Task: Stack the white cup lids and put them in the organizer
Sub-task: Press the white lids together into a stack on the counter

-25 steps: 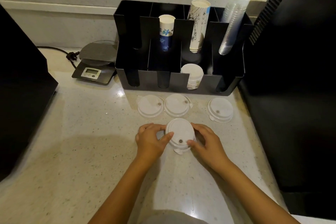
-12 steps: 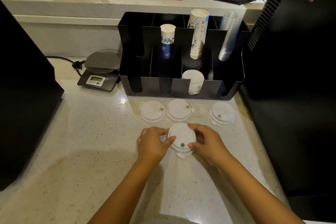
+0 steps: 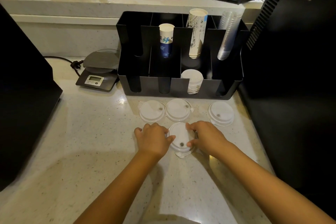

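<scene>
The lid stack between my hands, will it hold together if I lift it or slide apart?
The lid stack looks thin and nested, so probably light and slightly flexible. Its layers sit a bit offset near the tab, so they may shift; both hands at the rim should steady it.

A speckled counter (image 3: 87,151) carries a black organizer (image 3: 181,85) at the far side, a scale (image 3: 99,72) left of it, and four white lids (image 3: 151,111) nearer, one between two hands.

scale (image 3: 99,71) left of rack | paper cup stacks (image 3: 197,32) | clear cups (image 3: 228,34) | speckled counter (image 3: 91,142)
</scene>
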